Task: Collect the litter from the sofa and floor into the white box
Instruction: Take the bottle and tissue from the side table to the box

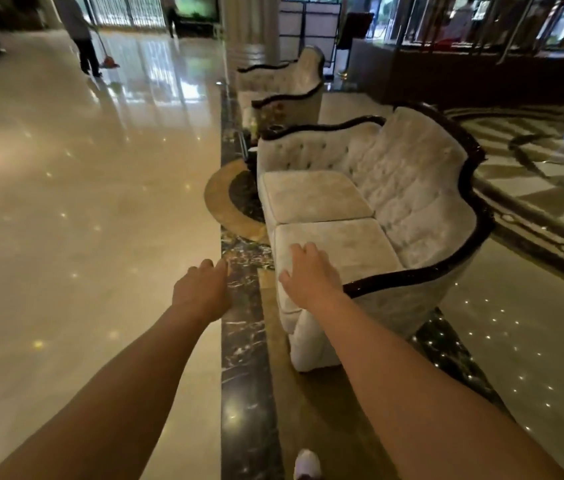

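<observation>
A cream tufted two-seat sofa with dark carved trim stands ahead of me, slightly right of centre. Both its seat cushions look bare; I see no litter on them. My right hand reaches out over the near front corner of the near cushion, fingers loosely curled, holding nothing. My left hand is stretched out over the floor left of the sofa, fingers apart, holding nothing. No white box shows in the head view.
A second cream sofa stands farther back, with small dark items in the gap between the two. Polished marble floor spreads left. A person with a mop works far left. My white shoe shows at the bottom.
</observation>
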The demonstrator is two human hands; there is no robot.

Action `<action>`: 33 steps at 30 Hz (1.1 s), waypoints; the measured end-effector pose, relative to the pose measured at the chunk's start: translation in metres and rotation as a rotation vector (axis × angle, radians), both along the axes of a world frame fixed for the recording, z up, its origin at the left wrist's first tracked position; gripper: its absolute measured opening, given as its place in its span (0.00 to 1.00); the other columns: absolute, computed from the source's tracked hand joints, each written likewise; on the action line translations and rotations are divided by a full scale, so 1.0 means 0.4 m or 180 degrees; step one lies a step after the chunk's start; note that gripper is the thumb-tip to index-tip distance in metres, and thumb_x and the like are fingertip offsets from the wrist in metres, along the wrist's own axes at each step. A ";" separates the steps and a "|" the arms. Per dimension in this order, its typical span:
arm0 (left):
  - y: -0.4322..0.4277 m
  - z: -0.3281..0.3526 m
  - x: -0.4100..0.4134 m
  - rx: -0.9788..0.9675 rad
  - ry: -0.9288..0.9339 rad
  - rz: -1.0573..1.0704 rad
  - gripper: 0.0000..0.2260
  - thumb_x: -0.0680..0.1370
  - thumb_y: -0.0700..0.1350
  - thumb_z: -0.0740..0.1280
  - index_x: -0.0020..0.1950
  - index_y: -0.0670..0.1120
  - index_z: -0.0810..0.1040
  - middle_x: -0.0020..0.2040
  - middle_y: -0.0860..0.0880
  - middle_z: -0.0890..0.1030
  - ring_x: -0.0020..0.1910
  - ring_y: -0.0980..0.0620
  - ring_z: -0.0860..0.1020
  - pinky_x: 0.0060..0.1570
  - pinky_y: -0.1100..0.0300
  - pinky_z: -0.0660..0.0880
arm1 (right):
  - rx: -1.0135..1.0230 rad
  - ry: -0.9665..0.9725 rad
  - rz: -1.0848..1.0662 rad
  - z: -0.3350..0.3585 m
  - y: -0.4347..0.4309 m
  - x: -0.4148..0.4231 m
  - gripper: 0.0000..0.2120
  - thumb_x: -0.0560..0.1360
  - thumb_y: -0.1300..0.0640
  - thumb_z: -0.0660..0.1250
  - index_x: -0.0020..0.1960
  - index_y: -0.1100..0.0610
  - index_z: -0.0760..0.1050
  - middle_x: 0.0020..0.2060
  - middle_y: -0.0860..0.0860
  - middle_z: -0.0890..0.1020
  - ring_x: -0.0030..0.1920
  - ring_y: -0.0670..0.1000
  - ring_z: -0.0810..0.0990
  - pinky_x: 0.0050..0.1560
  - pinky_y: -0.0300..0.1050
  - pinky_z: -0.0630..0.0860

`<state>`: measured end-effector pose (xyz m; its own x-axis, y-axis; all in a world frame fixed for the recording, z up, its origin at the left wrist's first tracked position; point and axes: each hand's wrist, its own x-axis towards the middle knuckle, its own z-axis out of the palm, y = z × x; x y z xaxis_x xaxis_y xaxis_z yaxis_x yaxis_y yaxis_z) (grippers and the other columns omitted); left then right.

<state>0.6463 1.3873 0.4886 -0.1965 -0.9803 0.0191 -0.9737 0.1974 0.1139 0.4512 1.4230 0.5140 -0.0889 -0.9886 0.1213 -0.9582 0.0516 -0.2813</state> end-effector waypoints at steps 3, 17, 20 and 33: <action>-0.088 -0.060 0.018 0.0165 0.0143 0.0146 0.19 0.72 0.48 0.64 0.62 0.49 0.69 0.54 0.46 0.75 0.51 0.43 0.76 0.42 0.53 0.74 | 0.0142 -0.0130 0.0025 -0.042 -0.122 0.035 0.18 0.78 0.47 0.59 0.63 0.55 0.66 0.59 0.55 0.71 0.57 0.57 0.71 0.49 0.53 0.73; -0.765 -0.251 -0.109 0.0783 0.0610 0.0219 0.17 0.72 0.50 0.64 0.60 0.50 0.69 0.52 0.47 0.76 0.47 0.45 0.77 0.38 0.56 0.72 | 0.1200 -0.0373 -0.0118 -0.279 -0.789 -0.015 0.15 0.77 0.53 0.58 0.63 0.55 0.68 0.66 0.55 0.69 0.59 0.59 0.71 0.53 0.52 0.72; -0.891 -0.291 -0.100 0.0828 0.0496 0.0146 0.15 0.73 0.52 0.63 0.58 0.52 0.70 0.54 0.48 0.76 0.47 0.45 0.78 0.37 0.56 0.72 | 0.1348 -0.0356 -0.0019 -0.284 -0.958 -0.004 0.17 0.76 0.54 0.59 0.64 0.55 0.69 0.64 0.55 0.70 0.60 0.59 0.71 0.55 0.52 0.71; -1.800 -0.407 0.078 0.2211 0.0319 0.0413 0.12 0.72 0.49 0.65 0.54 0.46 0.73 0.48 0.46 0.75 0.44 0.46 0.75 0.42 0.54 0.74 | 0.2151 0.0125 0.0410 -0.378 -1.840 0.234 0.09 0.74 0.54 0.60 0.50 0.57 0.73 0.51 0.57 0.79 0.49 0.59 0.78 0.41 0.47 0.71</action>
